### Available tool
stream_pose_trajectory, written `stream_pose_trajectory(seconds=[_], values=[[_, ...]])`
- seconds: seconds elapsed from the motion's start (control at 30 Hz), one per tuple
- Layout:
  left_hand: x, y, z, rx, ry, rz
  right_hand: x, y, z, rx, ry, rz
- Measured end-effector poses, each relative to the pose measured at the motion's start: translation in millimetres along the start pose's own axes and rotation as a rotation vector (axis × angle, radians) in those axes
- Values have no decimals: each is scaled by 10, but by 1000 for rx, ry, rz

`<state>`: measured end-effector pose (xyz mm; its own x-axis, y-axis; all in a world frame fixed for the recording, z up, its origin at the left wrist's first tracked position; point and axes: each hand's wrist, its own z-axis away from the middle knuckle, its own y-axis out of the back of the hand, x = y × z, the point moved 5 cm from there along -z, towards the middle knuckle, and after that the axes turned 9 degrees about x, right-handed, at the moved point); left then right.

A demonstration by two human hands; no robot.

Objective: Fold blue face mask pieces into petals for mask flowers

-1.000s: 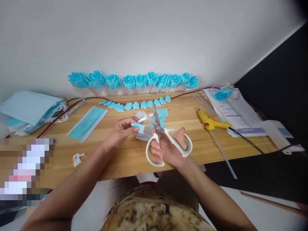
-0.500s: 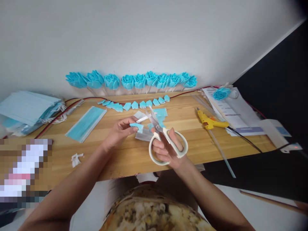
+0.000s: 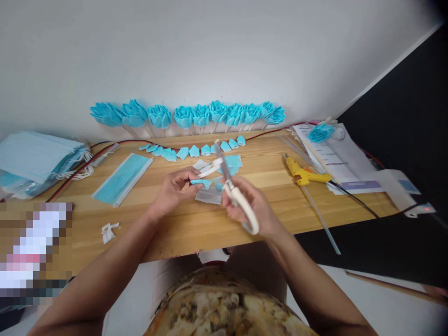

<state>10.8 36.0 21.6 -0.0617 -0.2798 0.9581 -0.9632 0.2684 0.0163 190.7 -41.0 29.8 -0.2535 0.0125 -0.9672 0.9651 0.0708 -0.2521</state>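
Between the thumb and fingers of my left hand [image 3: 179,187] is a small blue fabric piece [image 3: 203,183]. A narrow white strip [image 3: 211,168] sticks out above it, reaching the scissor blades. My right hand [image 3: 248,200] grips white-handled scissors [image 3: 241,205], turned edge-on and blurred, blades pointing up and away. I cannot tell whether the blades are closed on the strip. Beneath the hands lie a blue fabric scrap [image 3: 234,161] and a pale sheer scrap [image 3: 209,196]. Behind them, several small folded blue pieces [image 3: 194,150] form a curved row.
Several blue fabric flowers [image 3: 184,116] on sticks lean against the wall. A flat blue face mask [image 3: 123,179] and a stack of masks [image 3: 38,156] lie left, white scraps [image 3: 109,232] nearer. At right are a yellow glue gun [image 3: 304,172], a glue stick [image 3: 322,221], papers [image 3: 346,163] and another flower [image 3: 321,132].
My right hand has rolled the scissors from flat to edge-on, with the blades now crossing beside the white strip. My left hand keeps its pinch. The view has shifted slightly.
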Motion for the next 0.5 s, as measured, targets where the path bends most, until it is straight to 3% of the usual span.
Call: stream_pose_trajectory(seconds=[0.1,0.2,0.5], values=[[117,-6,1,19,-198,-121,-257,257,-125,258,165,131],[223,-44,28,7,-362,-279,-350,366,-194,406,284,344],[320,-141,86,-74,-531,-462,-184,243,-247,415,427,735]])
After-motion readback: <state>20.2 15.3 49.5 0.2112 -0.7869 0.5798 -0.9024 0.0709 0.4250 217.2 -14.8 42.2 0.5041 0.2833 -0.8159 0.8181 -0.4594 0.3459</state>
